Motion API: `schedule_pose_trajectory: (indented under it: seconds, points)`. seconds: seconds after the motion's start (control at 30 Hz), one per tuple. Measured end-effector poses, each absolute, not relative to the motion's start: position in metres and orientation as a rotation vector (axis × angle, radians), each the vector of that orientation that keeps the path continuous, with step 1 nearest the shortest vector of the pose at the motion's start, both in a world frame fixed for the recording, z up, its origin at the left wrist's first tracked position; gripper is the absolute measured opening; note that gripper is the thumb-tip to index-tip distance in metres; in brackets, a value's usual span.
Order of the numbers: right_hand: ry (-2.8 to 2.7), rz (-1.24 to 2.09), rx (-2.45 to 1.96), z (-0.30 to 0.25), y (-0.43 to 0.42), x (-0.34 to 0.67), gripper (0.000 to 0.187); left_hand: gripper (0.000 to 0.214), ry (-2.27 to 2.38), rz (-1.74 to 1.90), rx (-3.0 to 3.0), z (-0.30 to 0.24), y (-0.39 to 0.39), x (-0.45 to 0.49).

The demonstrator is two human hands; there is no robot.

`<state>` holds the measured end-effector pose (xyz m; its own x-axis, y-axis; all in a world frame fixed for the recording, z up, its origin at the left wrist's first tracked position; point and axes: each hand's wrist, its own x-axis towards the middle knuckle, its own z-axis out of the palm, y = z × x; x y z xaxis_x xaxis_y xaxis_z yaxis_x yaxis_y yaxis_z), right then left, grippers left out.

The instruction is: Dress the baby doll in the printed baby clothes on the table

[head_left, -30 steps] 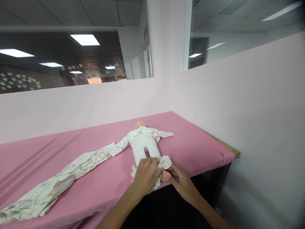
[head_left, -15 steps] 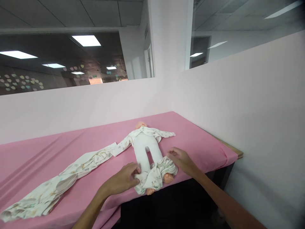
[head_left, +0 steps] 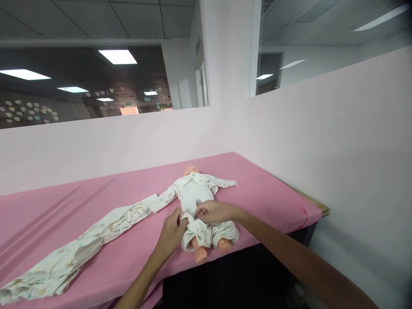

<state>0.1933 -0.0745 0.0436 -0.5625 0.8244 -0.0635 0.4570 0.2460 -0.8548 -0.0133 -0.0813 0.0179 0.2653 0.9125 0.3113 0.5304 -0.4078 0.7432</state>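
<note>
A baby doll (head_left: pixel 195 193) lies on its back on the pink-covered table (head_left: pixel 122 253), head toward the wall, bare feet at the front edge. It wears a white printed top, and white printed trousers (head_left: pixel 212 232) sit bunched on its legs. My left hand (head_left: pixel 172 231) grips the trousers' waistband at the doll's hip. My right hand (head_left: pixel 213 211) reaches across the doll's thighs and holds the waistband too.
A long white printed cloth (head_left: pixel 80 246) stretches along the table to the left of the doll. Pale pink partition walls (head_left: pixel 322 141) close the back and right side. The table's front edge runs just under the doll's feet.
Both hands have moved from the doll's feet up to its thighs. The trousers have gone up the legs, and both feet now stick out below them.
</note>
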Motion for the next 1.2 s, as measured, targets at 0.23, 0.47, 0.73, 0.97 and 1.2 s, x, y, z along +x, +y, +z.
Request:
schedule_pose_trajectory:
  seconds: [0.23, 0.47, 0.73, 0.97, 1.2]
  points:
    - [-2.193, 1.288, -1.117, 0.051, -0.081, 0.201, 0.025, 0.012, 1.011, 0.771, 1.807, 0.033, -0.088, -0.023]
    - [-2.550, 1.001, -1.066, 0.044, -0.083, 0.201, 0.015, 0.025, 0.717, 0.413, 1.684, 0.052, -0.077, -0.043]
    - [-2.577, 0.929, -1.110, 0.055, -0.100, 0.205, 0.021, 0.018, 0.858, 0.489, 1.812, 0.059, -0.073, -0.038]
    - [-1.966, 1.106, -1.130, 0.043, -0.076, 0.214, 0.021, 0.021, 0.847, 0.996, 1.471, 0.042, -0.052, -0.022]
    - [-1.593, 1.132, -1.202, 0.010, -0.027, 0.227, 0.028, 0.025, 0.994, 1.027, 1.614, 0.015, -0.017, -0.016]
